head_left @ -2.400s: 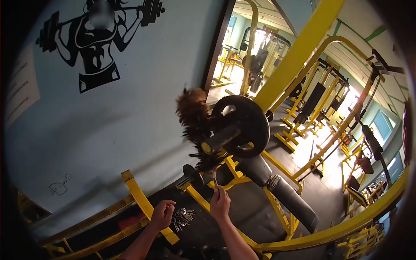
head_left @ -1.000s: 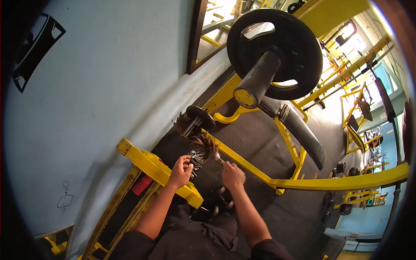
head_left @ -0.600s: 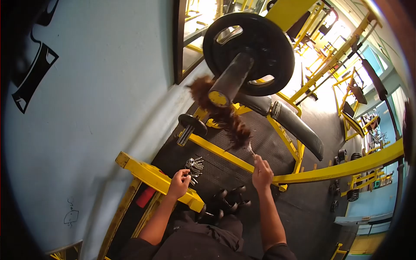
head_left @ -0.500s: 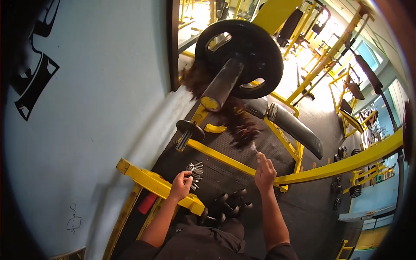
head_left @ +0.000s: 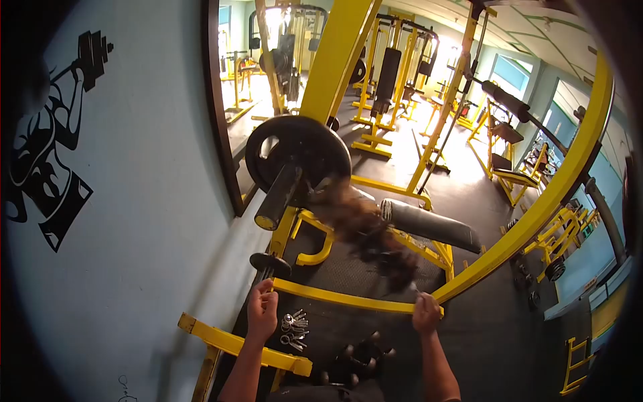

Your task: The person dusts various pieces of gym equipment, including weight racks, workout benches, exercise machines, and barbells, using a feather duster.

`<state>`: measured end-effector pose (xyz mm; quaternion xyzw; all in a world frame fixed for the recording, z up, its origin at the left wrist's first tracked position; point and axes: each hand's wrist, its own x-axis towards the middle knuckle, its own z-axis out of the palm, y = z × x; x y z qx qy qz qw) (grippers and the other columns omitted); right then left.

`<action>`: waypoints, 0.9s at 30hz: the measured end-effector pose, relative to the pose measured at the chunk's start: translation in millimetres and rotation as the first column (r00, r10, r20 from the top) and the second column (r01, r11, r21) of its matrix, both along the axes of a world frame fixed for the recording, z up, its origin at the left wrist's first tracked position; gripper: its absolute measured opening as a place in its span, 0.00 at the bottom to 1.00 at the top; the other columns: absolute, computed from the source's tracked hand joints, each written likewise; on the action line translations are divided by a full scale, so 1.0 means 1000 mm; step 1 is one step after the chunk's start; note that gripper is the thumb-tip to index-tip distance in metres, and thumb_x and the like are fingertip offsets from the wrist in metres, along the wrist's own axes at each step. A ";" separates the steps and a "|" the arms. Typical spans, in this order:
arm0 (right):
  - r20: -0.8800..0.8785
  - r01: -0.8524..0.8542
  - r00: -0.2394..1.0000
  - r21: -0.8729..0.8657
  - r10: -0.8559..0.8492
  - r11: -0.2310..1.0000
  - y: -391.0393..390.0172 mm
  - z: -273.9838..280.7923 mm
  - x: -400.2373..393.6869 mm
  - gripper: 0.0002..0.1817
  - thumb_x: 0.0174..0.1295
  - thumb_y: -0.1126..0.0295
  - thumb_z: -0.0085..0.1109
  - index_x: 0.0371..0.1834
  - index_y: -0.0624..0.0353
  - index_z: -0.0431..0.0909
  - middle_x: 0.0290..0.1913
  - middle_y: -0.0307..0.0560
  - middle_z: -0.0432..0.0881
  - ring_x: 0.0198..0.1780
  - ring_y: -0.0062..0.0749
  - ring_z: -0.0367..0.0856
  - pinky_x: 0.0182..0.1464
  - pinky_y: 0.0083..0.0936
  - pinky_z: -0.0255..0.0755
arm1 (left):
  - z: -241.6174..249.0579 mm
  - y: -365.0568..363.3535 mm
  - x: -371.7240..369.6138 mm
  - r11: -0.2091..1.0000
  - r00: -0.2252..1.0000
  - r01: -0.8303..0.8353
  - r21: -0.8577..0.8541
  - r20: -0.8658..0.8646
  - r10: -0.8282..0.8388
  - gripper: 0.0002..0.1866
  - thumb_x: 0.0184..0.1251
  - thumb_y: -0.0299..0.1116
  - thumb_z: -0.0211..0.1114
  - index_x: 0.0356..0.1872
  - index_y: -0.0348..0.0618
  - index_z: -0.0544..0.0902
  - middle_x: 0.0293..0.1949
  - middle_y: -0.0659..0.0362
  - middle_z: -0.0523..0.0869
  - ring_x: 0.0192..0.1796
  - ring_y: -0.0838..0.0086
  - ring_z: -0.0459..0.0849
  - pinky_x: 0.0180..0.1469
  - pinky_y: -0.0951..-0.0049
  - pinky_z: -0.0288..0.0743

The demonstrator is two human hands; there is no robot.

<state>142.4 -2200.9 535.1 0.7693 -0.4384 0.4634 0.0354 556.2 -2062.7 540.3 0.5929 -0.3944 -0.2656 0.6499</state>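
My right hand (head_left: 426,313) is closed round the handle of a brown feather duster (head_left: 365,231), which is blurred and reaches up and left to the black weight plate (head_left: 315,151). That plate sits on a thick dark bar sleeve (head_left: 279,197) with a worn yellow end. My left hand (head_left: 262,309) is raised with its fingers partly curled, just below a small dark disc (head_left: 270,264) on a post; whether it touches the post is unclear. Nothing shows in this hand. Several metal clips (head_left: 295,329) lie below and to its right.
A yellow frame beam (head_left: 348,299) crosses in front of me, and a curved one (head_left: 529,238) rises at the right. A padded black roller (head_left: 429,224) lies behind. Dumbbells (head_left: 362,358) rest on the floor near me. The blue wall (head_left: 147,167) stands at the left.
The view has tilted up, so the plate appears lower and further left. My left hand is now nearer the small disc. The duster has swept across to the plate's right side.
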 end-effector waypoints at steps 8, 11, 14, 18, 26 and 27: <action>-0.025 -0.046 0.999 -0.160 0.043 0.986 -0.051 0.148 0.051 0.09 0.65 0.73 0.55 0.46 0.62 0.79 0.39 0.54 0.81 0.38 0.52 0.83 0.39 0.40 0.77 | 0.154 -0.030 -0.016 0.923 0.795 -0.175 -0.343 0.503 0.338 0.21 0.67 0.29 0.60 0.61 0.39 0.73 0.60 0.52 0.74 0.60 0.61 0.74 0.63 0.60 0.66; -0.218 0.117 0.967 -0.091 -0.134 0.989 -0.100 0.241 0.082 0.08 0.66 0.70 0.56 0.47 0.51 0.79 0.42 0.50 0.77 0.41 0.53 0.82 0.42 0.45 0.78 | 0.213 -0.055 -0.021 0.902 0.658 -0.109 -0.418 0.650 0.381 0.25 0.61 0.34 0.65 0.60 0.40 0.76 0.61 0.46 0.74 0.62 0.52 0.73 0.66 0.54 0.65; -0.099 -0.028 0.995 -0.313 -0.004 0.949 -0.142 0.341 0.095 0.10 0.64 0.71 0.55 0.47 0.48 0.78 0.41 0.48 0.76 0.41 0.49 0.82 0.39 0.44 0.80 | 0.267 -0.076 -0.027 0.940 0.475 -0.106 -0.324 0.814 0.334 0.29 0.61 0.41 0.68 0.64 0.47 0.74 0.63 0.43 0.71 0.66 0.48 0.70 0.66 0.51 0.65; -0.295 -0.052 0.946 -0.549 -0.134 0.834 -0.170 0.465 0.085 0.11 0.64 0.72 0.53 0.49 0.48 0.76 0.40 0.49 0.78 0.40 0.49 0.82 0.39 0.47 0.79 | 0.305 -0.110 -0.030 0.955 0.396 -0.103 -0.277 0.870 0.295 0.35 0.62 0.46 0.65 0.71 0.48 0.67 0.68 0.40 0.67 0.69 0.46 0.67 0.69 0.48 0.62; -0.006 0.248 0.942 -0.662 -0.336 0.708 -0.160 0.637 0.070 0.10 0.72 0.65 0.46 0.48 0.49 0.77 0.44 0.52 0.80 0.43 0.53 0.84 0.44 0.48 0.79 | 0.302 -0.196 -0.019 0.963 0.400 -0.260 -0.064 0.901 0.168 0.46 0.62 0.49 0.65 0.78 0.48 0.53 0.74 0.38 0.58 0.77 0.44 0.55 0.71 0.35 0.54; 0.096 0.314 0.937 -0.657 -0.337 0.686 -0.162 0.651 0.061 0.11 0.72 0.66 0.44 0.49 0.51 0.77 0.46 0.53 0.81 0.44 0.55 0.84 0.45 0.48 0.78 | 0.298 -0.195 -0.026 0.965 0.391 -0.249 -0.083 0.903 0.179 0.46 0.62 0.49 0.65 0.78 0.48 0.53 0.74 0.38 0.58 0.77 0.44 0.55 0.71 0.35 0.54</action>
